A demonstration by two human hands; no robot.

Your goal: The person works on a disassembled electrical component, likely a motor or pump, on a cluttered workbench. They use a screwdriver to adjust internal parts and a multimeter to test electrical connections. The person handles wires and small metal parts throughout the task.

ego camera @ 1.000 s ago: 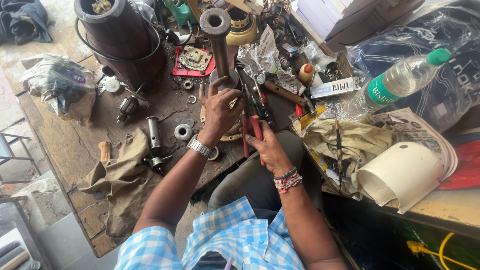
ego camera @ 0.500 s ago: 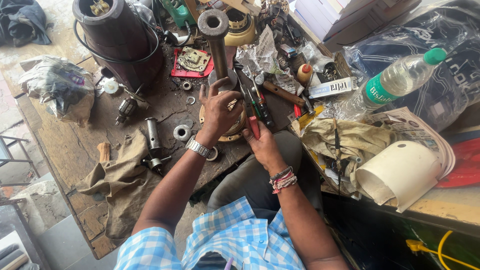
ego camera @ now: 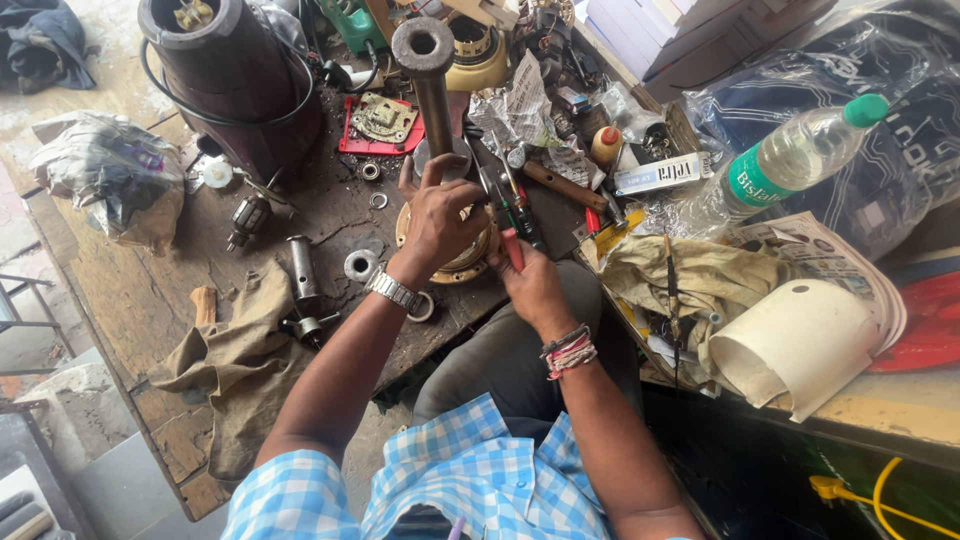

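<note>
Round brass part (ego camera: 470, 262) half hidden under left hand (ego camera: 440, 215). Plier tips (ego camera: 490, 180) lost behind shaft base, red handles buried in right hand (ego camera: 530, 285). Black drum (ego camera: 225, 70) cropped at far edge.

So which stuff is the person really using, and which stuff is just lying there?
In use:
left hand on the round brass part
upright metal shaft rising from it
right hand holding red-handled pliers

Just lying about:
water bottle
white pipe piece
brown rag
dark motor casing
small cylinder

Bench (ego camera: 330, 215) crowded — bare patch beside cloth (ego camera: 235, 360).
</note>
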